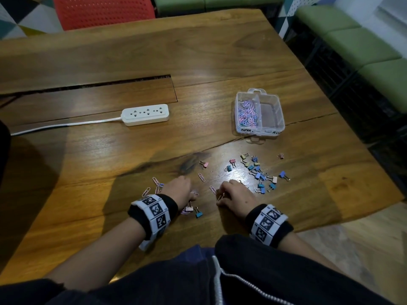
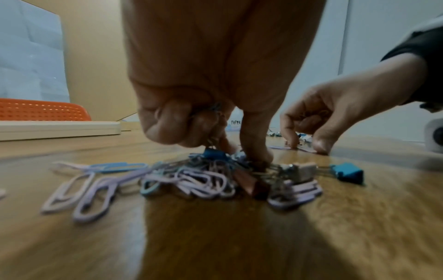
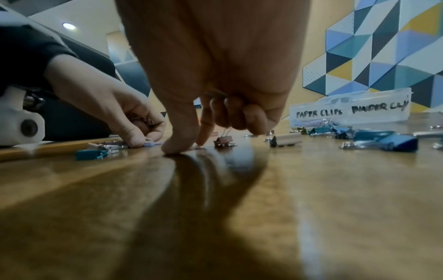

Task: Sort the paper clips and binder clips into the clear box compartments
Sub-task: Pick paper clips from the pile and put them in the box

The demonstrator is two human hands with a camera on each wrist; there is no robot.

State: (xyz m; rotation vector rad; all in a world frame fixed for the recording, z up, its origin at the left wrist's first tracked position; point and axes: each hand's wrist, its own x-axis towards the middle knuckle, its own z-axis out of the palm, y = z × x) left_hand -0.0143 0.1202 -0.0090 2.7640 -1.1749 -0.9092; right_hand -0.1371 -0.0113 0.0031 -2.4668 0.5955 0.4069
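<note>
The clear box (image 1: 280, 111) stands at the back right; its left compartment holds pink and blue paper clips (image 1: 247, 113), and its right one looks bare. Its front (image 3: 347, 111) reads PAPER CLIPS and BINDER CLIPS. Coloured binder clips (image 1: 259, 172) lie scattered in front of it. My left hand (image 1: 193, 195) holds several paper clips in its curled fingers, thumb down on a mixed pile (image 2: 191, 178) of paper clips and a few binder clips. My right hand (image 3: 191, 147) pinches a pink paper clip (image 1: 220, 197) against the table between thumb and forefinger.
A white power strip (image 1: 145, 114) with its cord lies at the left, behind a long slot (image 1: 88, 84) in the wooden table. An orange chair (image 1: 103, 12) stands at the far side. The table's right edge (image 1: 374, 155) runs close to the binder clips.
</note>
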